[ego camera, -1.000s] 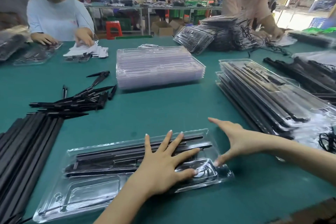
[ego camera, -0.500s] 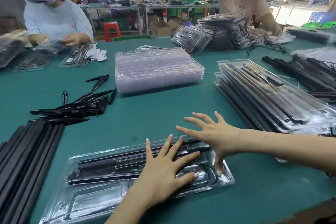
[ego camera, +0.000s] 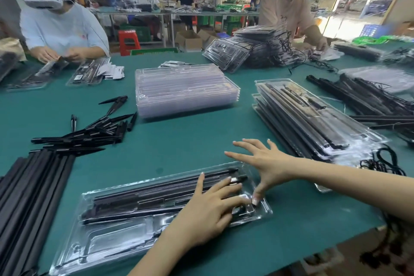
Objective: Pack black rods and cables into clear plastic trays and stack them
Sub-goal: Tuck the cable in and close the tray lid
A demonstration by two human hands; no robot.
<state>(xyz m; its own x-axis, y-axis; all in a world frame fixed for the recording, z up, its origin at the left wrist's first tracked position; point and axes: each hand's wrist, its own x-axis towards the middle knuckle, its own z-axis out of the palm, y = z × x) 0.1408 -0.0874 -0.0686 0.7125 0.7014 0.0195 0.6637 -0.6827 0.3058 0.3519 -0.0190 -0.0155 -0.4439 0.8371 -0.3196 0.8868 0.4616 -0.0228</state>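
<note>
Long black rods (ego camera: 29,197) piled at far left on green table (ego camera: 179,141), unchanged. Clear plastic tray (ego camera: 143,213) with black rods and coiled cable sits in front of me, same spot. My left hand (ego camera: 208,213) stays flat on its lid, fingers straight. My right hand (ego camera: 266,163) has moved further left since before, fingers spread, thumb pressing tray's right end. Filled tray stack (ego camera: 313,123) at right.

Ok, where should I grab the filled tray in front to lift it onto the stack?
Probably by the two short ends of the filled tray, one hand from each side: it is long, flat and thin-walled, and its rim flange is free there.
</note>
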